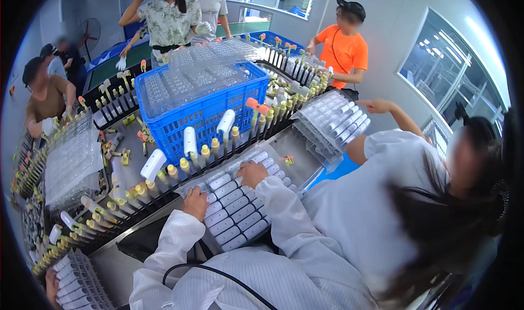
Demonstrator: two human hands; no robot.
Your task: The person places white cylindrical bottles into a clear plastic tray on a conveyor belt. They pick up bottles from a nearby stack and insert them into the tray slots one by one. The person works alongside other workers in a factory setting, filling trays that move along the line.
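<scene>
A clear plastic tray [184, 189] filled with rows of white, rounded oblong plastic casings [226, 210] lies before me, slightly tilted. My left hand [195, 203] is at the tray's left side, fingers curled down beside the end casings. Over the far row, my right hand [252, 173] has its fingers bent onto the casings. What either hand grips is hidden beneath the fingers. Just beyond the tray runs a rack of upright pegs with yellow tips [206, 153]. Several pegs carry white casings [189, 142], and one has an orange-topped piece [256, 106].
Behind the rack stands a blue crate [204, 113] topped with clear empty trays [213, 56]. Stacked filled trays [335, 121] sit at the right, where a person in white [376, 184] reaches across. Another filled tray [76, 282] is lower left. Other people stand around the line.
</scene>
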